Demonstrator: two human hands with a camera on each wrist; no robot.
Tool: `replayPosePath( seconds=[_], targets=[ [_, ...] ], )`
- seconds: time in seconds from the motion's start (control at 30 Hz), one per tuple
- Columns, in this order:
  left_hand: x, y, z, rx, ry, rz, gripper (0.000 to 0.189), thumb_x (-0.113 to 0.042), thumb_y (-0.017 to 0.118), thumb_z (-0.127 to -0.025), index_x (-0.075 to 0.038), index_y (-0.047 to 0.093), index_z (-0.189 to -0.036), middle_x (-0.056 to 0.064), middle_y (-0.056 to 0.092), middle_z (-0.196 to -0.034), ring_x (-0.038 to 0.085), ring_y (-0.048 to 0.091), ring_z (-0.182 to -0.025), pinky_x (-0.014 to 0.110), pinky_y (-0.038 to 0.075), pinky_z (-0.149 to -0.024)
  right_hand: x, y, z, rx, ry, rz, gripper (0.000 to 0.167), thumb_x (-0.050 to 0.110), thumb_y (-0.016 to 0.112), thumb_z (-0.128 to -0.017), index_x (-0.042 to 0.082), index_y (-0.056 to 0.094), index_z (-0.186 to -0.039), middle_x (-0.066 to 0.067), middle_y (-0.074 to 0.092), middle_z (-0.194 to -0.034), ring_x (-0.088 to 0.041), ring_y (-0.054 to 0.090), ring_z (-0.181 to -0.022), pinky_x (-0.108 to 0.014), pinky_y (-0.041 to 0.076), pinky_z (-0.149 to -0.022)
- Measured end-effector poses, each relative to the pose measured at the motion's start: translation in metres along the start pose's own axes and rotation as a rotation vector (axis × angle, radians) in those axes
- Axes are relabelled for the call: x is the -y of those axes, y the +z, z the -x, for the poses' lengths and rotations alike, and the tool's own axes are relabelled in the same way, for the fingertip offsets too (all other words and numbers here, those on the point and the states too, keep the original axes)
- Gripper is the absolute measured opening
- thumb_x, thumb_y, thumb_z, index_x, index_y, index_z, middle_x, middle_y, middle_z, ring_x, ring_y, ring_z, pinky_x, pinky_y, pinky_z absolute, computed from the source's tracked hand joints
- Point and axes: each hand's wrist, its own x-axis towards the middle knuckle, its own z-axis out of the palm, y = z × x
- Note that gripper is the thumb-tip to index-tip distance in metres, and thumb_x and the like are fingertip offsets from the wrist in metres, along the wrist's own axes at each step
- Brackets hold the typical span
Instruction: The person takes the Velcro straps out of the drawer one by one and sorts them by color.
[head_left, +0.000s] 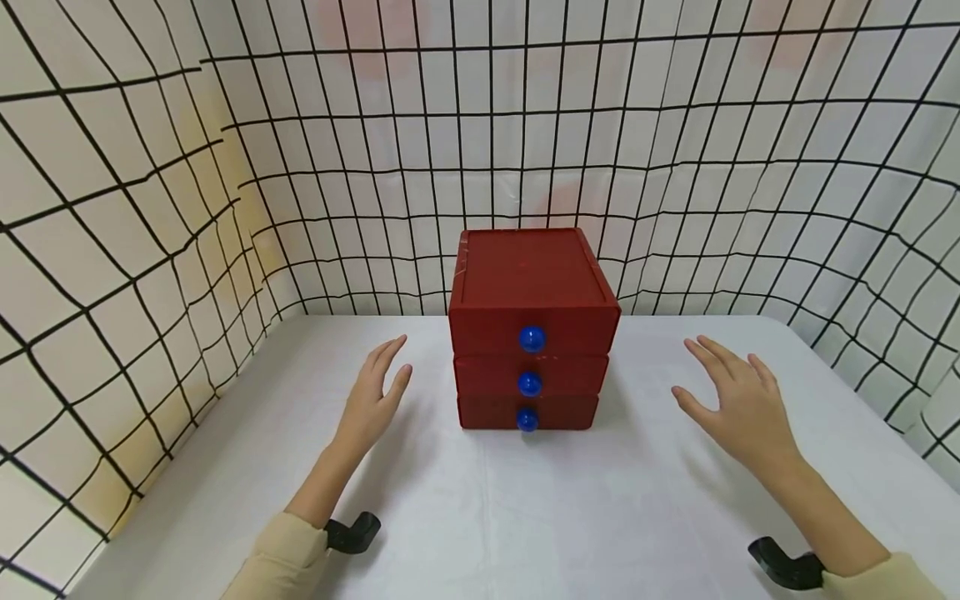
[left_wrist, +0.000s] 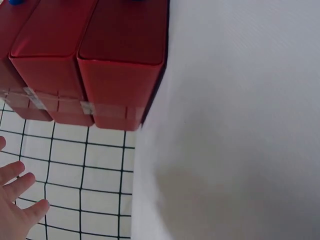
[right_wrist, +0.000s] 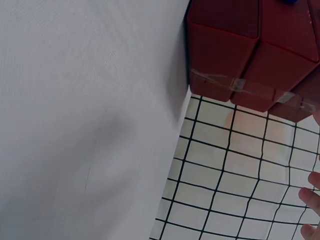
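Observation:
A dark red chest of three stacked drawers (head_left: 495, 333) stands at the middle of the table, its front facing me. Each drawer has a round blue knob, among them the top knob (head_left: 532, 339) and the bottom knob (head_left: 527, 419); all three drawers look pushed in. To the left of the chest, my left hand (head_left: 372, 402) hovers over the table with fingers extended and holds nothing. My right hand (head_left: 742, 404) is farther off on the right side, fingers spread, likewise holding nothing. Both wrist views show the chest's side, with strips of clear tape (left_wrist: 87, 107) across the drawers.
A white cloth covers the table (head_left: 480, 517). Behind it and along the sides hangs white sheeting with a black grid (head_left: 360, 167). Black curved pieces, one at the left wrist (head_left: 352, 533) and one at the right wrist (head_left: 787, 567), jut inward near the sleeves.

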Motion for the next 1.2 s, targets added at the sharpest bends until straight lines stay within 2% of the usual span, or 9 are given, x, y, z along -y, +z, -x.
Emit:
replayPosePath(
  seconds=[0.17, 0.37, 0.5, 0.6, 0.67, 0.83, 1.07, 1.2],
  targets=[
    [-0.003, 0.003, -0.002, -0.012, 0.023, 0.050, 0.046, -0.031, 0.041, -0.096, -0.019, 0.035, -0.140, 0.008, 0.038, -0.141, 0.024, 0.034, -0.132, 0.048, 0.028, -0.107, 0.006, 0.002, -0.002, -0.026, -0.016, -0.032, 0.065, 0.028, 0.066, -0.077, 0.014, 0.042, -0.136, -0.016, 0.048, -0.132, -0.034, 0.046, -0.116, -0.052, 0.018, -0.109],
    [-0.009, 0.006, -0.004, -0.027, 0.019, 0.060, 0.046, -0.031, 0.041, -0.096, -0.020, 0.033, -0.141, 0.008, 0.036, -0.142, 0.024, 0.032, -0.133, 0.050, 0.027, -0.107, 0.015, 0.005, -0.005, -0.081, -0.058, -0.068, 0.062, 0.029, 0.064, -0.077, 0.013, 0.045, -0.134, -0.016, 0.050, -0.130, -0.033, 0.046, -0.115, -0.051, 0.023, -0.107],
    [-0.013, 0.008, -0.007, -0.033, 0.026, 0.083, 0.047, -0.031, 0.041, -0.096, -0.021, 0.032, -0.141, 0.008, 0.036, -0.142, 0.025, 0.032, -0.133, 0.051, 0.027, -0.106, 0.019, 0.007, -0.007, -0.140, -0.095, -0.092, 0.058, 0.045, 0.050, -0.084, 0.013, 0.046, -0.133, -0.015, 0.050, -0.129, -0.035, 0.048, -0.112, -0.051, 0.026, -0.106],
    [-0.016, 0.010, -0.009, -0.045, 0.037, 0.107, 0.046, -0.031, 0.041, -0.096, -0.023, 0.032, -0.141, 0.007, 0.036, -0.142, 0.024, 0.035, -0.131, 0.051, 0.030, -0.105, 0.023, 0.009, -0.009, -0.168, -0.104, -0.112, 0.063, 0.057, 0.037, -0.088, 0.013, 0.046, -0.133, -0.015, 0.050, -0.129, -0.034, 0.047, -0.113, -0.050, 0.026, -0.106],
    [-0.018, 0.011, -0.011, -0.051, 0.048, 0.124, 0.046, -0.030, 0.041, -0.096, -0.023, 0.032, -0.141, 0.007, 0.036, -0.142, 0.024, 0.037, -0.129, 0.051, 0.031, -0.103, 0.027, 0.010, -0.010, -0.176, -0.105, -0.120, 0.066, 0.061, 0.032, -0.088, 0.014, 0.046, -0.133, -0.015, 0.050, -0.129, -0.034, 0.047, -0.113, -0.050, 0.027, -0.106],
    [-0.023, 0.014, -0.014, -0.061, 0.060, 0.166, 0.045, -0.029, 0.041, -0.097, -0.023, 0.033, -0.141, 0.005, 0.037, -0.141, 0.023, 0.038, -0.126, 0.051, 0.033, -0.101, 0.034, 0.012, -0.012, -0.178, -0.108, -0.132, 0.066, 0.061, 0.031, -0.089, 0.015, 0.046, -0.133, -0.014, 0.049, -0.131, -0.033, 0.046, -0.114, -0.051, 0.029, -0.104],
    [-0.031, 0.015, -0.020, -0.055, 0.043, 0.224, 0.043, -0.031, 0.038, -0.097, -0.027, 0.033, -0.140, 0.001, 0.037, -0.141, 0.021, 0.037, -0.127, 0.049, 0.032, -0.103, 0.046, 0.013, -0.016, -0.210, -0.143, -0.176, 0.062, 0.058, 0.033, -0.090, 0.015, 0.048, -0.132, -0.013, 0.049, -0.131, -0.032, 0.046, -0.114, -0.052, 0.033, -0.099],
    [-0.056, 0.006, -0.019, -0.044, 0.018, 0.275, 0.043, -0.021, 0.037, -0.098, -0.017, 0.034, -0.140, 0.009, 0.037, -0.141, 0.027, 0.037, -0.126, 0.048, 0.030, -0.105, 0.054, 0.012, -0.019, -0.225, -0.170, -0.203, 0.060, 0.055, 0.034, -0.090, 0.013, 0.049, -0.131, -0.012, 0.049, -0.130, -0.031, 0.046, -0.114, -0.051, 0.033, -0.097]
  ],
)
